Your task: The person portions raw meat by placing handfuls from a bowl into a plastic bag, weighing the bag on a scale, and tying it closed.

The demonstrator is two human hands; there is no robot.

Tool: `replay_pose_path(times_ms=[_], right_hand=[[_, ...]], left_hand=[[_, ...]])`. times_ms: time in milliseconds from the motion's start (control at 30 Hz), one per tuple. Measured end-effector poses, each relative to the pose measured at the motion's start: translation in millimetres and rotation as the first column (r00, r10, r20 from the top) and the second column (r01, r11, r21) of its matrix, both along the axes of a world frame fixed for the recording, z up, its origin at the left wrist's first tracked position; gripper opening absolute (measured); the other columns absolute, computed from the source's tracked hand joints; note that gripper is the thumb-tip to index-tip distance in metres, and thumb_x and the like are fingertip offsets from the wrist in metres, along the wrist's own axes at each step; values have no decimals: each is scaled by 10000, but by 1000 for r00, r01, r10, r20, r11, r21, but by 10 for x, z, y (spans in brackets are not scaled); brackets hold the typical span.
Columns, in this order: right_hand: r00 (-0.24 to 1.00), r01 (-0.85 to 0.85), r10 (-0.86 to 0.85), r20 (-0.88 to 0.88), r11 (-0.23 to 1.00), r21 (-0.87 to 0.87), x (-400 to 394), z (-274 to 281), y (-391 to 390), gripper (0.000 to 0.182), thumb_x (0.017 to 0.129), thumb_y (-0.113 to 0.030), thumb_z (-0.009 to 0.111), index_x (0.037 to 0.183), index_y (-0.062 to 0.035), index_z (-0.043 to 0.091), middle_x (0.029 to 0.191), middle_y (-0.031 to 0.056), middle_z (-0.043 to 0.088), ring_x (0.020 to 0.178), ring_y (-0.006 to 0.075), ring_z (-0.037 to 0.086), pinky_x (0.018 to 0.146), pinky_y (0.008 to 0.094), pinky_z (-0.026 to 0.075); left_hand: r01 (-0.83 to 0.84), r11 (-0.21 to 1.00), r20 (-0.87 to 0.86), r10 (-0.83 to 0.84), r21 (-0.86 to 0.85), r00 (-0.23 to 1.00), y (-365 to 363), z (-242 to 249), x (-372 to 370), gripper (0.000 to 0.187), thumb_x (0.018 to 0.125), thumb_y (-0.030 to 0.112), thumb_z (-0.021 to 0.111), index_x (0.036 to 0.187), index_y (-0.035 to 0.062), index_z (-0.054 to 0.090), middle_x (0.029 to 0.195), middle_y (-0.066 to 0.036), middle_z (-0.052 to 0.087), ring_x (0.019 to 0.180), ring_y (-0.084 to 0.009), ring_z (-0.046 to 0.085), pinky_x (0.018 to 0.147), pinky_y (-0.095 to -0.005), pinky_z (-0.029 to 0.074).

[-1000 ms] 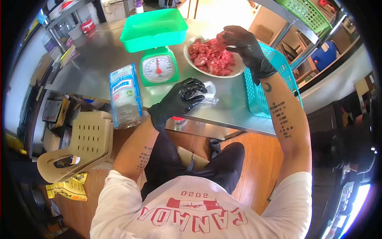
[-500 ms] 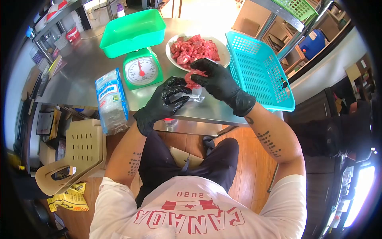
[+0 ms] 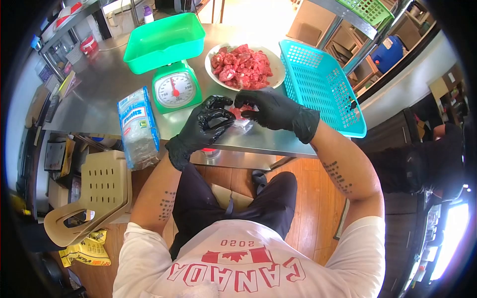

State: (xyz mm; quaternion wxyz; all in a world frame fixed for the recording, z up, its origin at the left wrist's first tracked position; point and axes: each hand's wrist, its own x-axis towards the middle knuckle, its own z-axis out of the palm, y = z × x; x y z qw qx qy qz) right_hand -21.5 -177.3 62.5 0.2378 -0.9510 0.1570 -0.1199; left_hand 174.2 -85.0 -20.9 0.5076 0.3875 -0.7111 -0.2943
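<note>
Curling beside the clear bag [image 3: 243,125], the left hand [image 3: 201,125] shows parted fingers; any grip is obscured. The right hand [image 3: 278,111] brackets a meat piece [image 3: 237,112] between thumb and fingers, contact unverifiable. Beyond, a white plate [image 3: 278,74] bears meat chunks [image 3: 244,65].

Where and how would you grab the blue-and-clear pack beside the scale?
I'd come from the wearer's side and pinch the near end of the pack, thumb above, fingers below: it lies flat and that end juts past the edge of the bench. The plastic looks limp, so it may sag.
</note>
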Motion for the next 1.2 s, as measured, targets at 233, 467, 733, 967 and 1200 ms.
replay_pose_path(times_ms=[233, 467, 733, 967, 1200], right_hand=[[998, -50, 43, -44, 985, -163, 134, 22, 7, 185, 752, -44, 613, 937, -52, 601, 853, 174, 617, 797, 359, 602, 703, 407, 483], [992, 76, -69, 103, 995, -69, 182, -22, 51, 101, 768, -81, 581, 851, -53, 632, 772, 172, 627, 756, 362, 617, 675, 436, 489], [969, 244, -240, 64, 968, -59, 155, 203, -141, 191, 774, -170, 647, 945, -92, 683, 787, 160, 643, 737, 249, 645, 702, 360, 499], [890, 419, -444, -107, 887, -193, 219, 356, -1176, 463, 747, -172, 659, 1192, -71, 579, 1076, 174, 628, 913, 234, 624, 802, 310, 495], [966, 130, -184, -181, 952, -275, 245, 212, -1142, 513, 712, -213, 715, 1186, -76, 574, 1079, 190, 614, 960, 320, 602, 831, 369, 485]], left_hand=[[-1, 998, -55, 4, 58, 998, 17, 18, -9, 459, 750, -34, 661, 1177, -9, 494, 1175, -95, 537, 1012, -140, 582, 884, -270, 473], [3, 1000, -70, -2, 24, 998, -1, 15, 18, 431, 757, -27, 660, 1159, -11, 506, 1184, -98, 536, 1014, -145, 580, 873, -276, 479], [-45, 999, -86, 47, 21, 995, -22, -23, 21, 358, 765, -18, 654, 1108, -5, 553, 1167, -94, 543, 1009, -150, 579, 875, -283, 480], [-35, 993, -194, 56, 110, 979, 1, 56, -37, 247, 748, -9, 681, 988, 13, 625, 1120, -91, 571, 998, -174, 577, 874, -298, 469], [-49, 997, -134, 57, 56, 989, -33, -36, 16, 243, 740, 6, 663, 982, 7, 640, 1167, -122, 556, 1047, -174, 564, 899, -301, 465]])
